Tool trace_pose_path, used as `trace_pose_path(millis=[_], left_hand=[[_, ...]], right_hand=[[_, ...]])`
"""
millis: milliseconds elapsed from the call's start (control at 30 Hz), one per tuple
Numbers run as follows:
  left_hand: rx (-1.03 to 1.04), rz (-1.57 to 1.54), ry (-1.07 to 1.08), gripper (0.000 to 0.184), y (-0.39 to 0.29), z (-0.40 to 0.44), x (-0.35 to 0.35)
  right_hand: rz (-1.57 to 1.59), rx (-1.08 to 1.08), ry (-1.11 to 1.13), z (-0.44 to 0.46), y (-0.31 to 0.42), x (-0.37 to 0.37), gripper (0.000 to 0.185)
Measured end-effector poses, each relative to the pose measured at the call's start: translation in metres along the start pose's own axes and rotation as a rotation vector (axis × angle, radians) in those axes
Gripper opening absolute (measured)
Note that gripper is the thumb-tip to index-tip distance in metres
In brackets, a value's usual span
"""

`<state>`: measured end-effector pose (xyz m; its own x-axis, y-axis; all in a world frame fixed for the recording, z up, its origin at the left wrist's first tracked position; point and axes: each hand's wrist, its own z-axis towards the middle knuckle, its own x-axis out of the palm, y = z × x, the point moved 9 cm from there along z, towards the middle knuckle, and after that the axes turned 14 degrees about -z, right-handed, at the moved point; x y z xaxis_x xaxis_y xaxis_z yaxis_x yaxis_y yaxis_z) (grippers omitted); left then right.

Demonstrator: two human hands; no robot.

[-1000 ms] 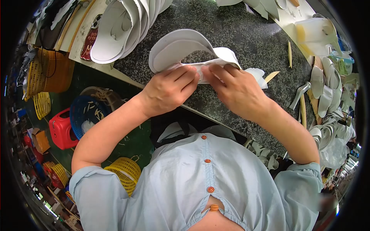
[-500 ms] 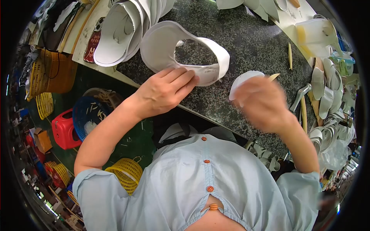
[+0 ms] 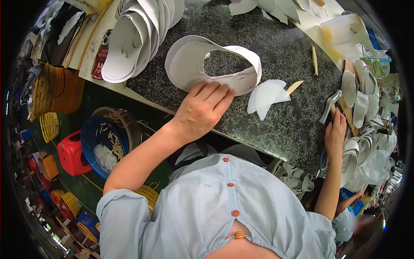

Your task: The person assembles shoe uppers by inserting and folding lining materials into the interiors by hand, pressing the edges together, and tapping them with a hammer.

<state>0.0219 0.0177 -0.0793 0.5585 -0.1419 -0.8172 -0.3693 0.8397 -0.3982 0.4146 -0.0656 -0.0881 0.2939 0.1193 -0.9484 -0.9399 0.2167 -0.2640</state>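
Note:
My left hand (image 3: 205, 108) presses its fingers on the lower edge of a white shoe upper (image 3: 183, 64), with the thumb hidden. The upper lies on the speckled dark stone slab (image 3: 284, 125), its opening facing up. Small printed marks show on its near band. Right of it are several thin white half-moon pieces (image 3: 264, 96), overlapping, with a pale wooden sliver (image 3: 295, 87) against them. At the right edge of the slab, my right hand (image 3: 335, 136) closes round the wooden handle of a hammer with a silver, curved head (image 3: 330, 105).
Nested white uppers (image 3: 125, 47) stand at the upper left beside a red can (image 3: 101, 56). Curved white pieces (image 3: 368, 149) pile up on the right, below a plastic jug (image 3: 345, 34). A blue basket (image 3: 90, 138) and red stool (image 3: 71, 153) stand left; another person's arm (image 3: 349, 200) shows lower right.
My right hand has left the white half-moon pieces and moved right to the hammer. The pieces now lie on the slab. My left hand and the upper have shifted slightly right in view.

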Motion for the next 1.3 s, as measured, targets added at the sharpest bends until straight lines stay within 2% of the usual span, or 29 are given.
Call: trace_pose_path(millis=[33, 67, 167, 200, 267, 300, 333, 400, 500, 567, 633, 700, 767, 833, 900, 967, 1033, 1067, 1100, 1167, 1233, 1267, 1300], left_hand=[[-0.006, -0.024, -0.012, 0.039, 0.000, -0.001, -0.001], [-0.001, -0.024, -0.015, 0.039, -0.002, -0.001, -0.002], [-0.002, -0.009, 0.002, 0.040, -0.003, -0.001, -0.001], [-0.025, -0.024, 0.017, 0.040, -0.003, -0.001, 0.000], [-0.050, -0.030, 0.020, 0.041, 0.000, -0.001, 0.001], [-0.051, -0.037, 0.008, 0.040, -0.001, -0.004, 0.001], [-0.048, -0.042, -0.006, 0.040, 0.000, -0.004, 0.001], [-0.037, -0.047, -0.020, 0.040, -0.001, -0.006, 0.000], [-0.030, -0.075, -0.048, 0.039, 0.001, -0.008, 0.000], [-0.039, -0.101, -0.060, 0.039, 0.000, -0.010, -0.001], [-0.029, -0.111, -0.056, 0.038, 0.000, -0.006, -0.005], [-0.032, -0.117, -0.077, 0.035, 0.002, -0.007, -0.003], [-0.034, -0.121, -0.097, 0.032, -0.003, -0.009, -0.007], [-0.075, -0.202, -0.013, 0.026, -0.007, -0.002, -0.020], [0.059, -0.207, -0.292, 0.025, -0.020, 0.016, -0.080], [0.010, -0.177, -0.279, 0.030, -0.005, 0.035, -0.109], [-0.083, -0.144, -0.121, 0.045, 0.011, 0.074, -0.108], [-0.063, -0.044, -0.009, 0.059, 0.016, 0.084, -0.088], [0.003, 0.055, 0.056, 0.064, 0.023, 0.088, -0.065], [0.079, 0.071, 0.124, 0.058, 0.037, 0.098, -0.024], [-0.014, 0.153, 0.431, 0.051, 0.037, 0.111, -0.002], [0.138, 0.212, 0.321, 0.045, 0.033, 0.110, 0.002], [0.123, 0.188, 0.340, 0.044, 0.031, 0.112, 0.000]], right_hand=[[-0.051, -0.072, -0.054, 0.001, 0.008, -0.007, 0.050], [0.057, -0.023, 0.002, 0.008, 0.003, -0.008, 0.046], [-0.022, -0.012, -0.046, 0.037, 0.026, -0.051, 0.038], [-0.001, -0.024, -0.127, 0.044, 0.042, -0.073, 0.024], [0.380, 0.010, -0.025, 0.049, 0.081, -0.102, 0.020], [0.489, -0.069, 0.039, 0.043, 0.114, -0.117, 0.019], [0.477, -0.319, -0.040, 0.037, 0.152, -0.134, 0.016], [0.646, -0.529, -0.028, 0.042, 0.214, -0.155, 0.018], [0.716, -0.501, -0.072, 0.056, 0.254, -0.135, 0.017], [0.501, -0.471, 0.081, 0.063, 0.272, -0.093, 0.016], [0.552, -0.509, 0.146, 0.073, 0.275, -0.103, 0.018], [0.610, -0.471, -0.091, 0.070, 0.267, -0.130, 0.019], [0.545, -0.500, 0.087, 0.063, 0.274, -0.107, 0.020], [0.556, -0.505, 0.249, 0.064, 0.274, -0.096, 0.021], [0.623, -0.490, 0.186, 0.058, 0.265, -0.111, 0.024], [0.679, -0.565, 0.020, 0.055, 0.253, -0.138, 0.028], [0.799, -0.508, -0.065, 0.052, 0.238, -0.154, 0.028], [0.812, -0.491, -0.074, 0.051, 0.231, -0.150, 0.026], [0.830, -0.467, -0.069, 0.049, 0.224, -0.143, 0.024], [0.854, -0.361, 0.024, 0.046, 0.212, -0.137, 0.021], [0.927, -0.311, 0.065, 0.041, 0.201, -0.134, 0.022], [0.902, -0.297, 0.072, 0.039, 0.194, -0.129, 0.023], [0.879, -0.283, 0.087, 0.035, 0.188, -0.123, 0.023]])
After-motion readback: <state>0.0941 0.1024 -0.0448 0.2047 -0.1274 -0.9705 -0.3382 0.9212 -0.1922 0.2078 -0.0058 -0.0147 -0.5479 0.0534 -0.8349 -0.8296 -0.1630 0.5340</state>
